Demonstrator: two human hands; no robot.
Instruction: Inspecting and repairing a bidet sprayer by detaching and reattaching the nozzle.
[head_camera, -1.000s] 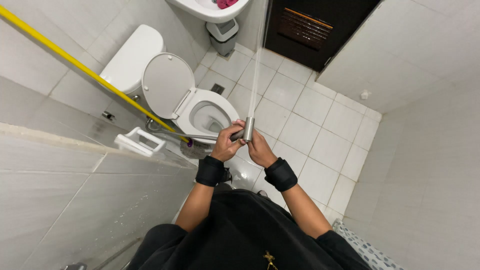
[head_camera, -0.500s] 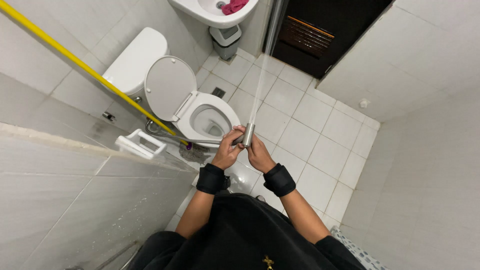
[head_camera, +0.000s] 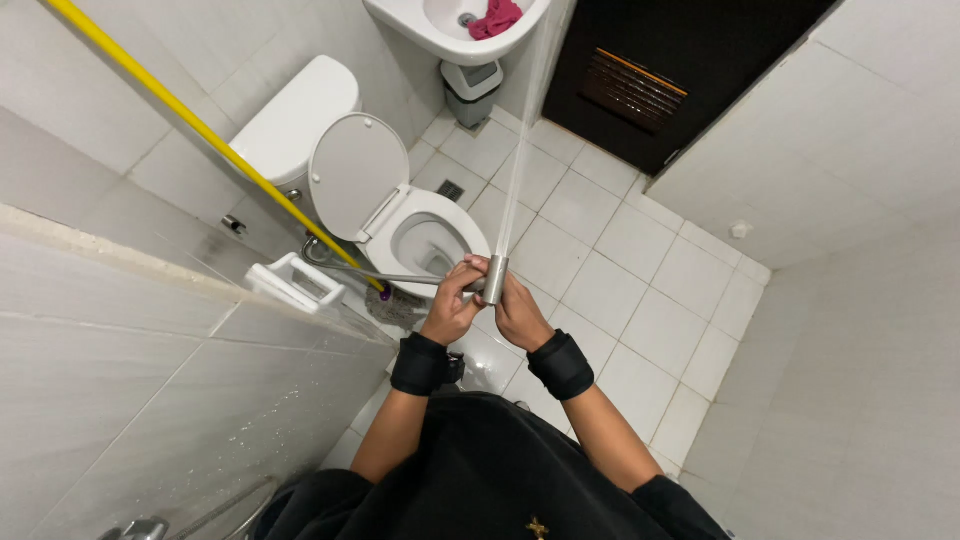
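both the left hand (head_camera: 452, 310) and the right hand (head_camera: 520, 315) gripped a metal spray nozzle (head_camera: 494, 279) held over the tiled floor (head_camera: 610, 270) just beside the open toilet (head_camera: 425, 235), water jetting upward from it

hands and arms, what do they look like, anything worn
Both hands, left and right, are bare, no gloves. Each wrist has a wide black padded band. The forearms are bare, with black short sleeves higher up. No cables or markings show.

A white tiled floor (head_camera: 640, 270) fills the centre of the frame. On it stand a white toilet (head_camera: 400, 215) at upper left and a small grey bin (head_camera: 472, 88) near the top edge.
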